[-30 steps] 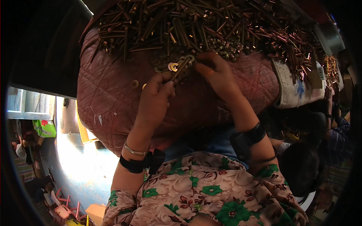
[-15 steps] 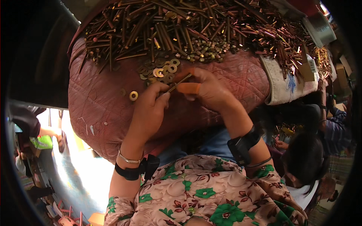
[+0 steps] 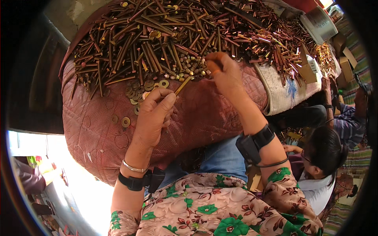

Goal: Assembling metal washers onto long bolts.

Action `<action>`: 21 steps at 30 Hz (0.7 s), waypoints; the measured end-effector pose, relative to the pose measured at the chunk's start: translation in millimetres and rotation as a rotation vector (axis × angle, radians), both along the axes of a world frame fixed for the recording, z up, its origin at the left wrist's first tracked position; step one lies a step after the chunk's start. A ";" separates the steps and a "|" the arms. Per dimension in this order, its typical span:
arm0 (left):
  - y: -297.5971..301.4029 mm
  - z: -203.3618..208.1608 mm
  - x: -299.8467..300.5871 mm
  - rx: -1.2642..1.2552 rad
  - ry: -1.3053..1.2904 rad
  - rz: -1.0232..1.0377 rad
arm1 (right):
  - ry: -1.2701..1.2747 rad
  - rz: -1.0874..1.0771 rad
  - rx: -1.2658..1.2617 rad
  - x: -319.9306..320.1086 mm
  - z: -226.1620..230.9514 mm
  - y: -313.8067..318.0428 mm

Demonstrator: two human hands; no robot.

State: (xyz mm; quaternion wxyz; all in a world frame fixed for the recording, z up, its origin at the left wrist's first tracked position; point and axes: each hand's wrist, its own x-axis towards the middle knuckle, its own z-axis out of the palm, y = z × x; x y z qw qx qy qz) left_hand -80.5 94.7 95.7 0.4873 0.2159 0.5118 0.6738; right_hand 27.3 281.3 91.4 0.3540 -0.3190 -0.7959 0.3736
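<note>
My left hand (image 3: 153, 112) pinches a gold-coloured bolt (image 3: 183, 85) between thumb and fingers, its free end pointing up and to the right. Brass-toned washers (image 3: 136, 92) lie in a loose heap just beyond that hand, and a single washer (image 3: 125, 122) rests to its left. At the right edge of a heap of small nuts (image 3: 191, 65) is my right hand (image 3: 228, 76), with orange coverings on its fingers. Those fingers are bent together; whatever they pinch is hidden. Behind the nuts spreads a large pile of long bolts (image 3: 157, 29).
A red quilted cloth (image 3: 204, 110) covers the rounded work surface. On the right are a whitish sack (image 3: 277, 88), a grey-white bucket (image 3: 319, 24) and torn cardboard (image 3: 308, 69). A co-worker (image 3: 323, 153) sits low at my right, near more metal pieces.
My right hand has left the bolt and moved up and right to the nuts. The left hand still holds the bolt, which now shows more fully. The whole view has shifted somewhat.
</note>
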 end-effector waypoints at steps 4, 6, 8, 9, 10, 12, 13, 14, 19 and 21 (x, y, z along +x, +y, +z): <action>9.8 -6.6 -8.6 0.031 -0.063 -0.007 | -0.087 -0.045 0.157 -14.8 -5.0 29.7; 13.8 -9.5 -10.1 0.049 -0.102 0.047 | -0.125 -0.046 0.329 -22.0 -4.6 38.5; 11.6 -16.2 -15.1 0.089 -0.134 0.017 | -0.130 -0.048 0.340 -29.5 -9.8 46.0; 10.8 -18.8 -17.5 0.133 -0.163 -0.012 | -0.131 -0.051 0.354 -31.9 -12.4 49.6; 10.4 -20.1 -18.7 0.139 -0.166 -0.022 | -0.135 -0.061 0.360 -31.9 -15.4 51.2; 9.4 -22.2 -18.8 0.193 -0.207 -0.045 | -0.204 -0.007 0.455 -29.3 -20.7 48.3; 9.5 -21.1 -17.8 0.199 -0.209 -0.053 | -0.206 0.014 0.490 -28.9 -21.6 46.8; 9.9 -18.1 -16.9 0.176 -0.204 -0.032 | -0.209 0.006 0.497 -27.2 -22.1 44.9; 9.6 -19.9 -18.7 0.160 -0.223 -0.063 | -0.059 -0.065 0.289 -14.7 -14.5 58.4; 9.6 -20.6 -19.6 0.170 -0.209 -0.067 | -0.104 -0.116 0.321 -10.2 -9.2 74.0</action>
